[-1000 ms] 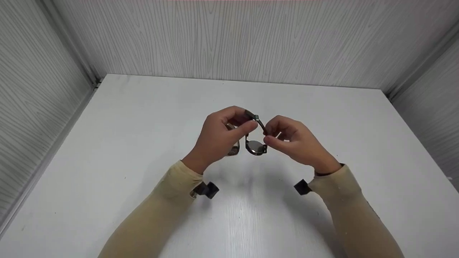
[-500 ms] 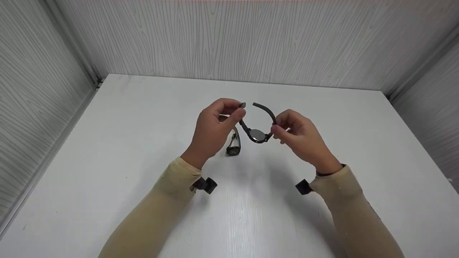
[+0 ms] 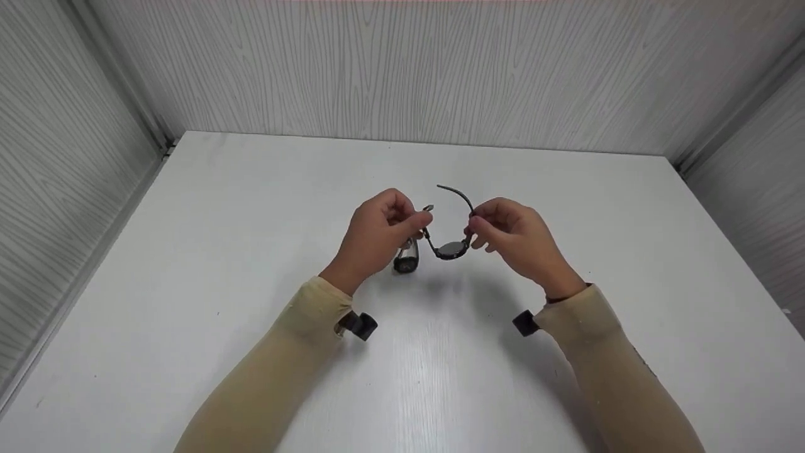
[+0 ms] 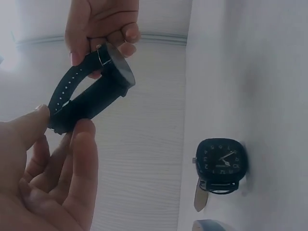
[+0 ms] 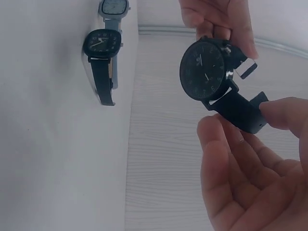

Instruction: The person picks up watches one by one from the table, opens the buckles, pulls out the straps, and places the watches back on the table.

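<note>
A round-faced black wristwatch (image 3: pixel 451 250) hangs above the table, its strap unfastened and its back turned up. My left hand (image 3: pixel 378 228) pinches the buckle end of the strap between thumb and fingers. On the other side, my right hand (image 3: pixel 517 236) pinches the holed strap, whose free tip curves up and left beyond the fingers. The right wrist view shows the dark dial (image 5: pixel 202 70) of this watch, with both hands on its strap.
On the white table (image 3: pixel 283 182), under my left hand, lies a black square-faced watch (image 5: pixel 102 44). Just beyond it is a watch with a pale face (image 5: pixel 114 6), partly cut off. Pale wood-grain panels (image 3: pixel 402 69) stand at the back and sides.
The strap ends, close together a second ago, have come apart, and the loop is now open at the top. My left hand moved left; the right hand shifted only slightly.
</note>
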Tool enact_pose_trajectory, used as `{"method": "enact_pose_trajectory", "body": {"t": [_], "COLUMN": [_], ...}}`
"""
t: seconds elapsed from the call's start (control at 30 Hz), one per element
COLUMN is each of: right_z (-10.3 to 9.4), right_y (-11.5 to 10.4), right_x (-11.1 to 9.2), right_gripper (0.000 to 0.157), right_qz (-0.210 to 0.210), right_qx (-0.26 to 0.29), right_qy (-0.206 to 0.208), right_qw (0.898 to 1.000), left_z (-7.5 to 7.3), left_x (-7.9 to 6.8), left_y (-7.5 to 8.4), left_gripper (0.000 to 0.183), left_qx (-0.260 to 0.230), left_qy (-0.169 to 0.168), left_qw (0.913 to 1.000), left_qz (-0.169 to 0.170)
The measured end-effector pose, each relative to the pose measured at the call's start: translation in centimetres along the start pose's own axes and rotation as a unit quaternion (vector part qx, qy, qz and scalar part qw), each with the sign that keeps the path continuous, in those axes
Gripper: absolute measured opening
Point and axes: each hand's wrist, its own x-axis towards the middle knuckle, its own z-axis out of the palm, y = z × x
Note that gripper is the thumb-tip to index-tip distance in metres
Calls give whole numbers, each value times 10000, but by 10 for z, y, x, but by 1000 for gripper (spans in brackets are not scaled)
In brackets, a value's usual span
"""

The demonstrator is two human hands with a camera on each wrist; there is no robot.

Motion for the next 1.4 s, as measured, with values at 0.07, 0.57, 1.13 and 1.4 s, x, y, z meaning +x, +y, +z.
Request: {"method": "enact_pose_trajectory", "body": {"t": [0.07,0.57,1.13,1.4], "right_z": [0,5,22,19], "right_y": [3,38,56,60], "right_x": [1,10,19,17], "right_gripper": [18,30,33,39], "right_qz": [69,997,1471,1675], "right_qx": [-42,-730,-602,-659], "right_qy": [-119,-913,-930,-910], "right_qw": [9999,9881,9829,9795], "left_z": [3,18,11,-1], "left_x": [1,23,30,21], "left_y": [-5,-25,-34,-23], "left_gripper": [27,26,29,31], "left_qx": [222,1299,2331,2267], "left_qy": [-72,-529,-449,-293], "left_qw": [9997,9820,9553,9627], "left_qz": [-58,-1266,-1760,-1447]}}
